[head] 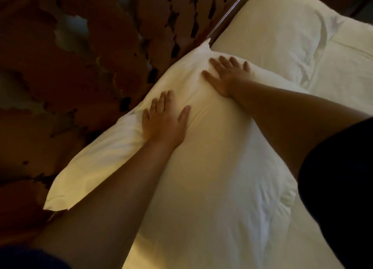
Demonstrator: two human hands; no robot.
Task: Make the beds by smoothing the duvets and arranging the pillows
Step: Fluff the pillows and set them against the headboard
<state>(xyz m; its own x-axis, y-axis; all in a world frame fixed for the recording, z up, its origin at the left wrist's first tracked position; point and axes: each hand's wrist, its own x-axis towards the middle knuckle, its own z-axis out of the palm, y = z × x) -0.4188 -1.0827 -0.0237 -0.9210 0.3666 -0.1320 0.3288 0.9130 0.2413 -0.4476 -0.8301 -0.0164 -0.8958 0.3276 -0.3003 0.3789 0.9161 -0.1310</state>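
Note:
A white pillow (113,159) lies along the head of the bed, against the dark wooden headboard. My left hand (162,121) presses flat on its middle, fingers straight and spread. My right hand (226,75) lies flat on the same pillow near its far corner, fingers also spread. A second white pillow (270,32) sits beyond it, to the upper right. The white duvet (218,218) covers the bed below my arms, with creases at the lower right.
A carved dark wooden headboard (157,26) runs diagonally along the pillows. Reddish-brown patterned wall or panelling (60,77) fills the left side. More white bedding (347,71) lies at the far right. The light is dim and warm.

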